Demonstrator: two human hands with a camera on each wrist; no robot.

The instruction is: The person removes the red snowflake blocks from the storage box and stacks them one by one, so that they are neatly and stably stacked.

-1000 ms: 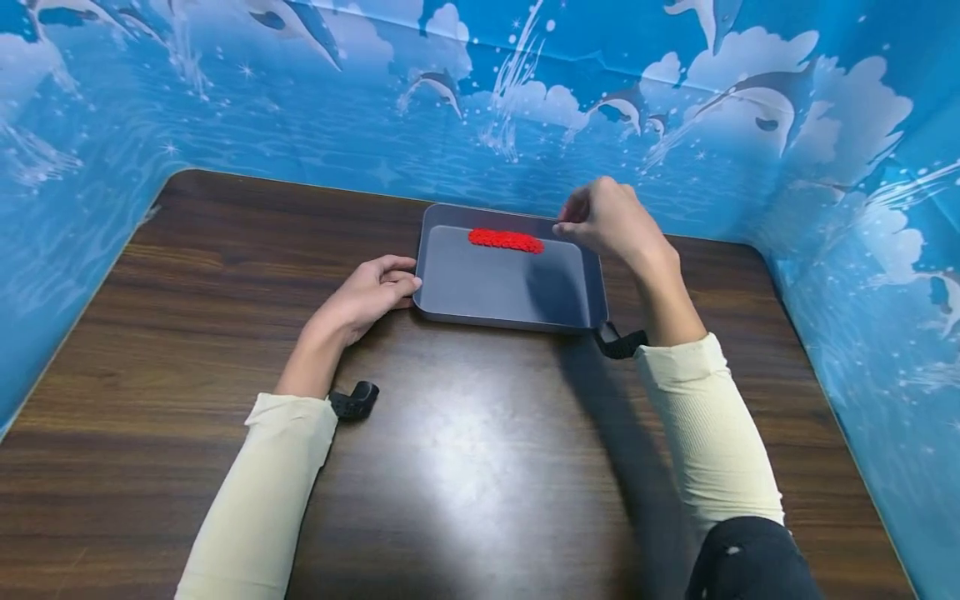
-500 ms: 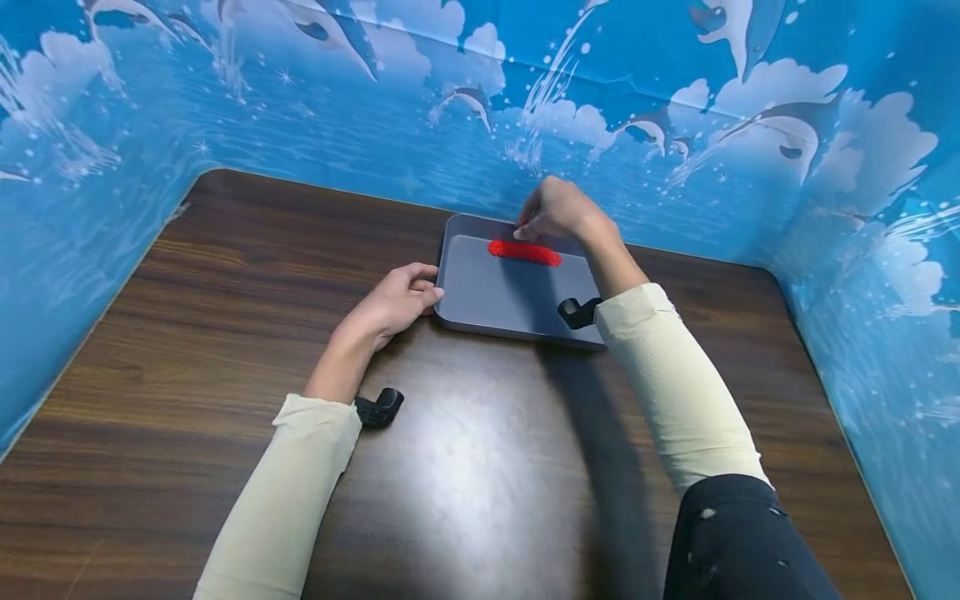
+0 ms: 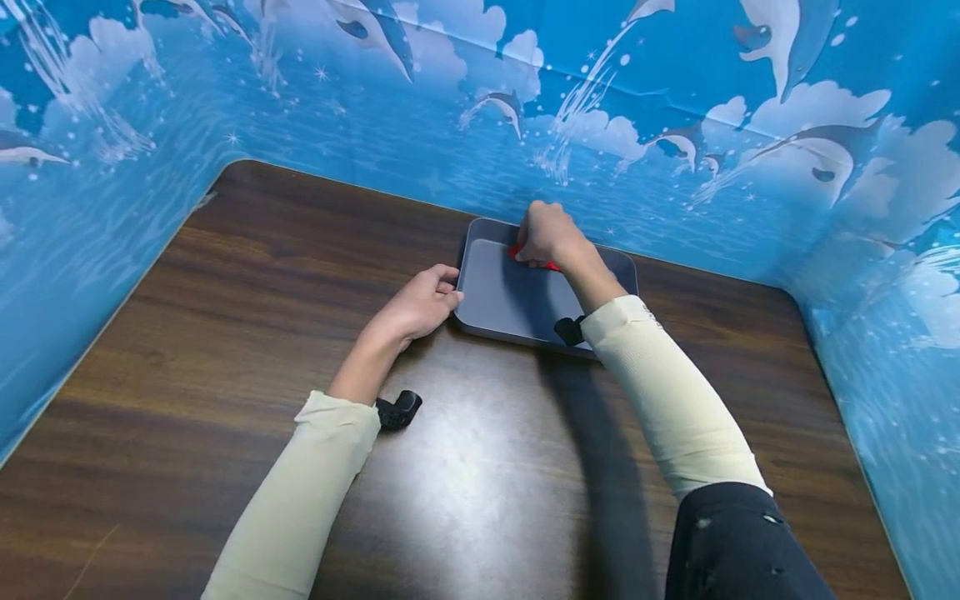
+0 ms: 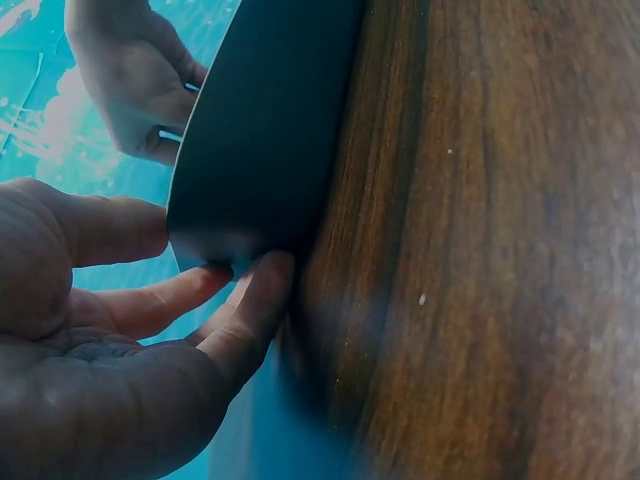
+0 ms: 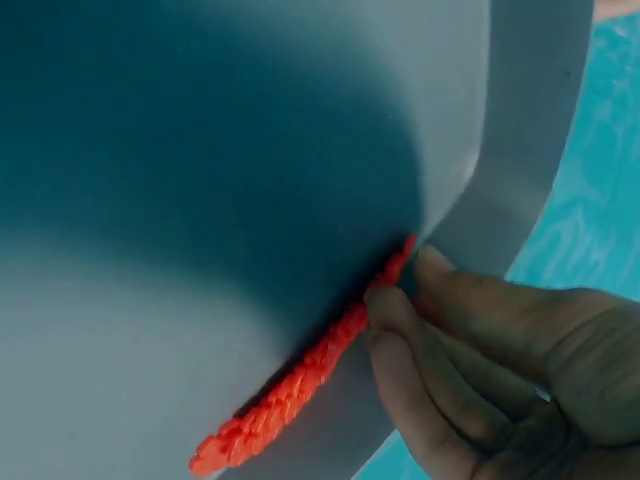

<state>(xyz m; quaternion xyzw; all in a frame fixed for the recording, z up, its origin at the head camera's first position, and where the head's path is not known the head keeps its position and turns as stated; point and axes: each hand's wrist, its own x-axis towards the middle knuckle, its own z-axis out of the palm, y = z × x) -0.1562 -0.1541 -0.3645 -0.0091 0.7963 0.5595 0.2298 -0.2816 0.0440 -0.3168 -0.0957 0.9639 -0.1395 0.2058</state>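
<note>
A shallow grey rectangular tray [image 3: 495, 292] rests near the table's far edge. In it, along the far wall, lies a long red knobbly strip [image 5: 290, 395], mostly hidden by the hand in the head view. My right hand [image 3: 547, 233] reaches over the tray and pinches the strip near one end between thumb and fingertips [image 5: 388, 305]. At the tray's left front corner, my left hand [image 3: 420, 304] touches the outside wall. Its fingers are spread and relaxed, with the tips along the wall in the left wrist view, the lowest fingertip [image 4: 268, 275] close to the tabletop.
The tray stands on a dark wood-grain table [image 3: 262, 333] with a bright glare patch in the middle. A blue curtain printed with dolphins [image 3: 405, 142] hangs close behind the table and along its sides. Black wrist cameras, one of them the left wrist camera [image 3: 400, 410], jut from both wrists.
My right hand has moved left from the tray's far right side and down onto the red strip, now pinching it. The left hand stays at the tray's corner; the head view has shifted.
</note>
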